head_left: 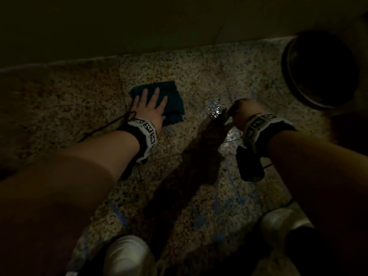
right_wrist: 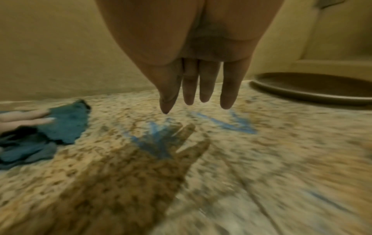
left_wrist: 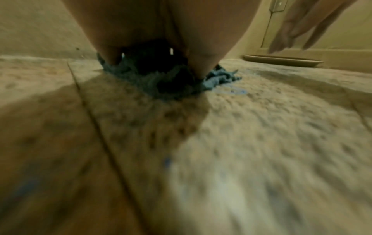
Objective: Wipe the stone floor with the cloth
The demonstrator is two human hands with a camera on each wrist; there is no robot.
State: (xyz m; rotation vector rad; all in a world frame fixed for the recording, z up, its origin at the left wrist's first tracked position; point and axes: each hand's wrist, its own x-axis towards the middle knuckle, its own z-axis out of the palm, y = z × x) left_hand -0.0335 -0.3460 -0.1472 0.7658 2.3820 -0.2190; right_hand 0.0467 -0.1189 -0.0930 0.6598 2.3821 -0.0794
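A dark teal cloth (head_left: pixel 173 98) lies crumpled on the speckled stone floor (head_left: pixel 79 100). My left hand (head_left: pixel 151 106) presses flat on it with fingers spread and straight; in the left wrist view the cloth (left_wrist: pixel 221 77) bulges out under the palm. My right hand (head_left: pixel 245 112) hovers just above the floor to the right of the cloth, holding nothing. In the right wrist view its fingers (right_wrist: pixel 207 85) hang straight down over blue marks (right_wrist: pixel 153 139) on the stone, with the cloth (right_wrist: pixel 66 125) at the left. A wet glint (head_left: pixel 216 110) shows between the hands.
A plain wall (head_left: pixel 139 26) runs along the floor's far edge. A dark round dish (head_left: pixel 320 68) sits at the far right against the wall. My white shoes (head_left: pixel 127 255) stand near the bottom of the head view. More blue streaks (head_left: pixel 199 218) mark the stone near my feet.
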